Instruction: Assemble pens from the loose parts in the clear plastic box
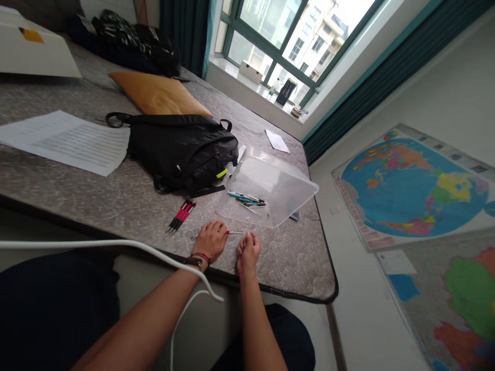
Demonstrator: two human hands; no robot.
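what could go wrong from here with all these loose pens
The slim pen piece in the left hand could slip and perhaps roll off the nearby edge of the mattress. The red-and-black pens lie loose beside that hand and might scatter if nudged. The white cable crosses in front of the left forearm in this view and could snag, though contact is unclear.

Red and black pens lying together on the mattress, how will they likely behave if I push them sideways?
The red and black pens look straight and slim, so each is probably stiff and light. They lie side by side with no visible band, so they may spread or roll apart. The quilted mattress would probably slow them.
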